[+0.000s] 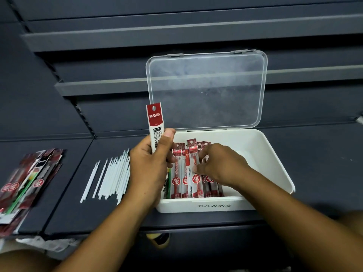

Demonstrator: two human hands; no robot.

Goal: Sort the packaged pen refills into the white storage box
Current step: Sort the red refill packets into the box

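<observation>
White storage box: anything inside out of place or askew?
A green packaged refill stands left of the row of red packaged refills in the white plastic storage box, the only off-colour packet. Nothing looks spilled.

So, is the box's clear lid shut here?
No, the clear lid stands open, upright behind the white storage box.

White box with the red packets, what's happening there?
A person is filling the white storage box with pen refill packets. The left hand holds one red-and-white packet upright. The right hand reaches inside, touching the row of packets lined up there. The clear lid stands open. Another pile of packets lies to the left.
</observation>
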